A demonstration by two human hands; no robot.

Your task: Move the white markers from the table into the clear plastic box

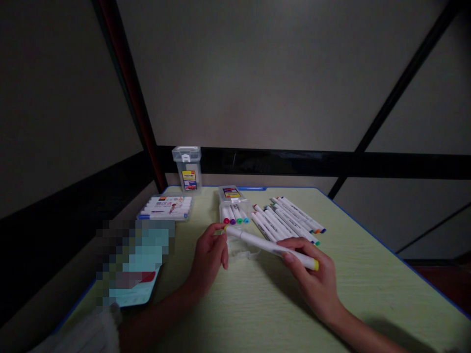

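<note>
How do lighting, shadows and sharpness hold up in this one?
Head view: dim overall, soft shadow on the table beside the right hand; head view: pixel blocks cover part of the teal object, print on the loose markers unreadable.

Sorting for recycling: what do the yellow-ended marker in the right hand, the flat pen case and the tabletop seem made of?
Marker: probably smooth plastic; its white barrel looks even, without grain.
Flat pen case: likely clear, shiny plastic, since white pens show through it.
Tabletop: fairly matte, with pale greenish wood grain; wood or printed laminate, I can't tell.
</note>
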